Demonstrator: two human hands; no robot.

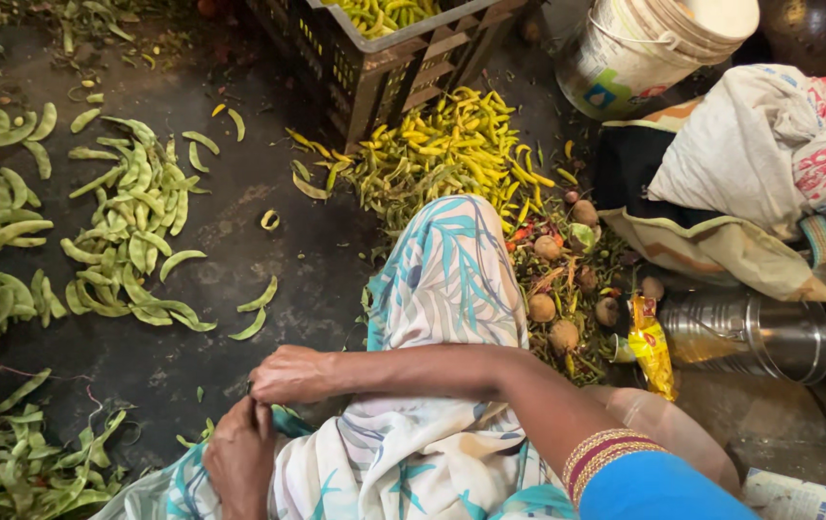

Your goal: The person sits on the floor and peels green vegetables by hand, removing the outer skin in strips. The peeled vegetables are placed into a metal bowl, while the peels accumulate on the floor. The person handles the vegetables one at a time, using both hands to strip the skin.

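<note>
My right hand (289, 374) reaches leftward across my lap, its arm in a blue sleeve with a patterned cuff. My left hand (239, 455) sits just below it. Their fingertips meet, curled closed, over the edge of the white and teal leaf-print cloth (446, 289) that covers my knee. Whatever they pinch between them is hidden. Flat green bean pods (133, 236) lie in a heap on the dark floor to the left of the hands. More pods and trimmed scraps (32, 462) lie at the lower left.
A heap of yellow-green chillies (442, 149) lies ahead, below a dark plastic crate (365, 72). Small brown round fruits and vegetable waste (562, 289) lie to the right, beside a steel pot on its side (750, 332), a yellow packet (652, 347), a cloth bundle (760, 164) and a white bucket (654, 48).
</note>
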